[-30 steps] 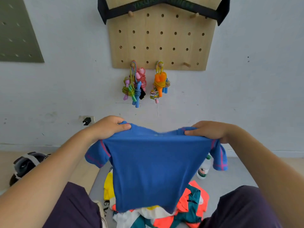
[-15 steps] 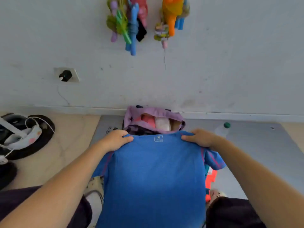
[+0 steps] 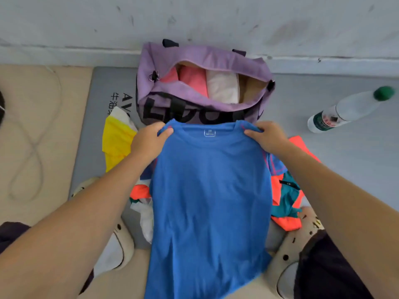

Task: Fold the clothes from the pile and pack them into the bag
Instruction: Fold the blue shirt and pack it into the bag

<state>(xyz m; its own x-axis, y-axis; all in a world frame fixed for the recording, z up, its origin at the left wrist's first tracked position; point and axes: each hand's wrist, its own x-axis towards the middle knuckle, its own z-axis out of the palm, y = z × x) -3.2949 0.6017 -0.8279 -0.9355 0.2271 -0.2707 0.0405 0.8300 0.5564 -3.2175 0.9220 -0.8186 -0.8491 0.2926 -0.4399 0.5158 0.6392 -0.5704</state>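
Observation:
A blue T-shirt (image 3: 209,190) hangs spread out in front of me, collar at the top. My left hand (image 3: 149,141) pinches its left shoulder and my right hand (image 3: 266,137) pinches its right shoulder. Just beyond the collar stands an open purple bag (image 3: 194,59) against the wall, with folded pink and white clothes inside. Under the shirt lies the pile of clothes (image 3: 285,190): orange and teal pieces at the right, a yellow and white garment (image 3: 116,137) at the left.
A grey mat (image 3: 345,152) covers the floor below the wall. A clear plastic bottle (image 3: 347,110) with a green cap lies on it at the right. A cable loops over the beige floor (image 3: 32,147) at the left. My slippered feet are beside the pile.
My view has tilted down from the wall to the floor. Both hands lowered the blue shirt towards the pile in front of the bag, keeping their hold on the shoulders.

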